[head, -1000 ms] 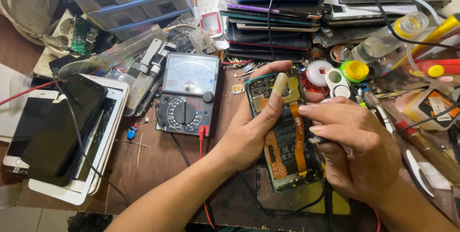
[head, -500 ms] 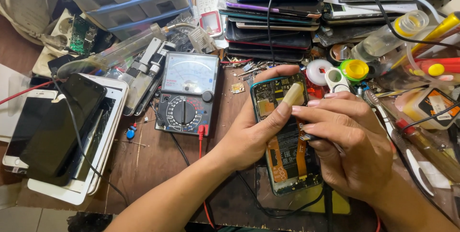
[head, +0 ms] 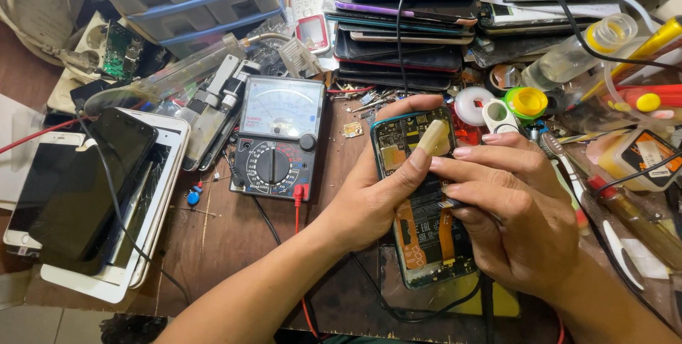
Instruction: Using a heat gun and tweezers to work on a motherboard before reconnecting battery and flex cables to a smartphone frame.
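An opened smartphone with its back cover off lies lengthwise on the wooden bench, showing a green circuit board, a black battery and orange flex cables. My left hand cups its left edge, thumb pressed across the upper board. My right hand rests over the phone's right side, fingers curled and pinching a small dark tool tip over the middle of the phone.
An analog multimeter with a red lead sits left of the phone. A pile of phones and tablets lies at the far left, a stack of phones at the back. Bottles, tape rolls and tools crowd the right.
The phone and both hands have shifted slightly; my left thumb has slid further up over the board. My right fingers stay pinched over the phone's middle.
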